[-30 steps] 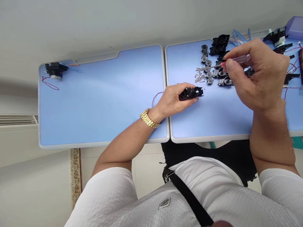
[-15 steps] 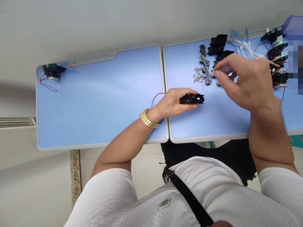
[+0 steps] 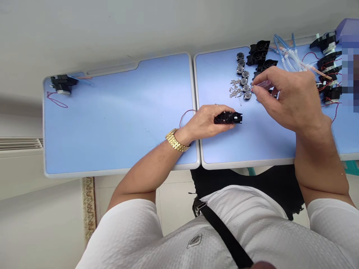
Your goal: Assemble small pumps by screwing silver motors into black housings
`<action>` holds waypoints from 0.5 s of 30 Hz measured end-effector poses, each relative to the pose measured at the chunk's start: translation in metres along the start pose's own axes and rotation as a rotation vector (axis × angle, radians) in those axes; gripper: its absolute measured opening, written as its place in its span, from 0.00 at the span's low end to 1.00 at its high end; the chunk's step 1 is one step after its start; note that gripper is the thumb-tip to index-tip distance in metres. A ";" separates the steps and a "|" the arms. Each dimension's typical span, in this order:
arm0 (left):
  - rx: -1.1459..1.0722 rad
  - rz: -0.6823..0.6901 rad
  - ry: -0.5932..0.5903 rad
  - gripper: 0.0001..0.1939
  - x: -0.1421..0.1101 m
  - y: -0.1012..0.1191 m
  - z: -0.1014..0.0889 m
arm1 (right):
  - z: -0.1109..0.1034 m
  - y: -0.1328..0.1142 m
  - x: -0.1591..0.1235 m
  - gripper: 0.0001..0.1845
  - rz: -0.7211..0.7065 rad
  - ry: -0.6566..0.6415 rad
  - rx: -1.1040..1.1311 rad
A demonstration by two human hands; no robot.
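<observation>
My left hand (image 3: pixel 209 121) grips a black plastic housing (image 3: pixel 228 118) by its body, with the housing's end sticking out past the fingertips. My right hand (image 3: pixel 286 99) pinches a small screwdriver with a translucent red handle (image 3: pixel 263 84). Its tip is hidden by my fingers, right beside a column of round metal parts (image 3: pixel 246 88). Small loose screws (image 3: pixel 235 89) lie in a scattered patch just left of that column. The housing stands apart from both the screws and my right hand.
Two joined blue desktops (image 3: pixel 117 123) with grey rims carry everything. Black housings (image 3: pixel 258 47) and blue-white tubing (image 3: pixel 288 59) lie at the back, wired black units (image 3: pixel 328 61) at the right. A thin red wire (image 3: pixel 185 116) runs by my left hand; a black unit (image 3: pixel 63 83) sits far left.
My right hand has moved left, bringing the screwdriver in over the round metal parts. The housing in my left hand has shifted slightly right.
</observation>
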State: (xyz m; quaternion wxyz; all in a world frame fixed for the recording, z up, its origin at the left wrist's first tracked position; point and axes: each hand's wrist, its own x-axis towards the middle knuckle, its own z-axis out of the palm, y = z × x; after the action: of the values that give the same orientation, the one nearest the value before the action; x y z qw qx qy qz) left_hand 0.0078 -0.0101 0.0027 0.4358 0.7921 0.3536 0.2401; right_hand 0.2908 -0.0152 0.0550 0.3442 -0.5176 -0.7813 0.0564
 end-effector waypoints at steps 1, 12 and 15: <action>0.003 0.001 0.001 0.21 0.000 0.000 0.000 | 0.001 0.001 0.000 0.04 -0.001 -0.001 -0.005; 0.053 0.024 0.005 0.21 -0.001 -0.001 0.001 | -0.002 0.000 0.000 0.04 -0.026 -0.010 -0.020; 0.079 0.042 0.012 0.20 -0.002 -0.002 0.001 | -0.007 -0.005 0.001 0.04 0.005 -0.009 -0.010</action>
State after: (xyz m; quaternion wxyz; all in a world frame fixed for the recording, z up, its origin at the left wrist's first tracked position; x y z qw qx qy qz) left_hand 0.0061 -0.0113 0.0001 0.3970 0.8144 0.3487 0.2397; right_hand 0.2910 -0.0180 0.0630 0.3379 -0.5212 -0.7817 0.0557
